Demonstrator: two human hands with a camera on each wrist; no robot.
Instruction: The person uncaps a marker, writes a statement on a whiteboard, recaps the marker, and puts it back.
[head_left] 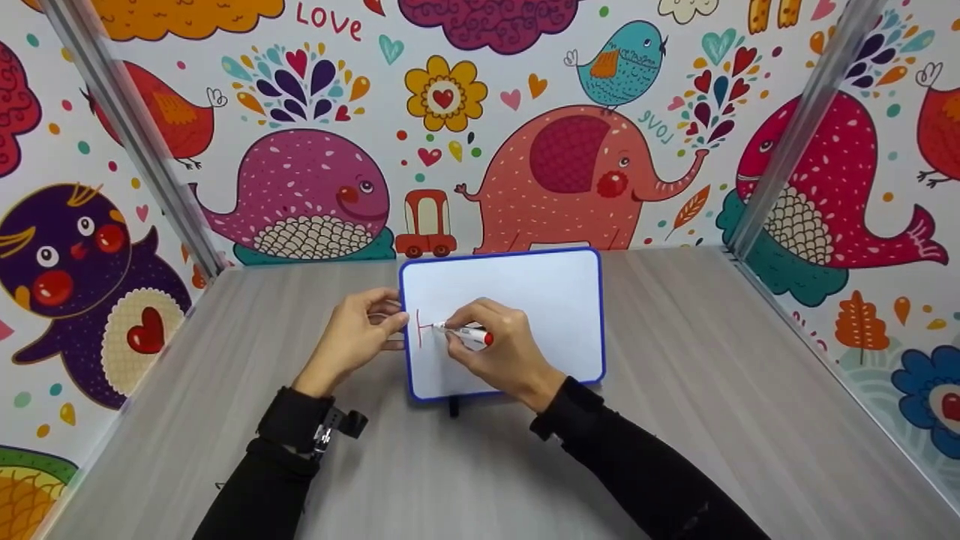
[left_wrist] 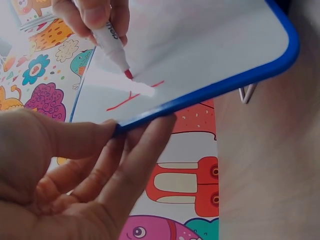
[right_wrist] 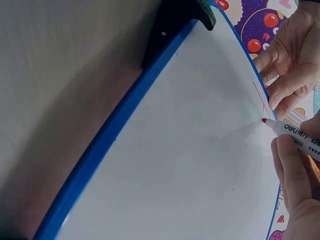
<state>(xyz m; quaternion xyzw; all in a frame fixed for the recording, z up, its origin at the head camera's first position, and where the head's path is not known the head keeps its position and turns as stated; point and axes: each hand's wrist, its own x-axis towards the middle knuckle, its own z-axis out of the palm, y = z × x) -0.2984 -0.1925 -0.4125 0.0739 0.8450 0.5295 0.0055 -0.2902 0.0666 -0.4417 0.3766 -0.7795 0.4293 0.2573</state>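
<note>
A small whiteboard (head_left: 525,315) with a blue rim leans upright on a stand. At its left edge my left hand (head_left: 358,330) grips the rim, thumb on the front and fingers behind, as the left wrist view shows. My right hand (head_left: 502,349) pinches a white marker (head_left: 472,335) with a red end. The marker's red tip (right_wrist: 264,120) is right at the board's surface. Near the left edge are red strokes (left_wrist: 135,93): one long upright line and a short sideways line from its middle, ending by the tip.
Below the board a black stand foot (head_left: 454,407) shows on the wood-grain table (head_left: 360,465). Behind stands a wall (head_left: 442,161) printed with cartoon animals, with metal posts (head_left: 142,135) at the corners. Each wrist wears a black band (head_left: 296,420).
</note>
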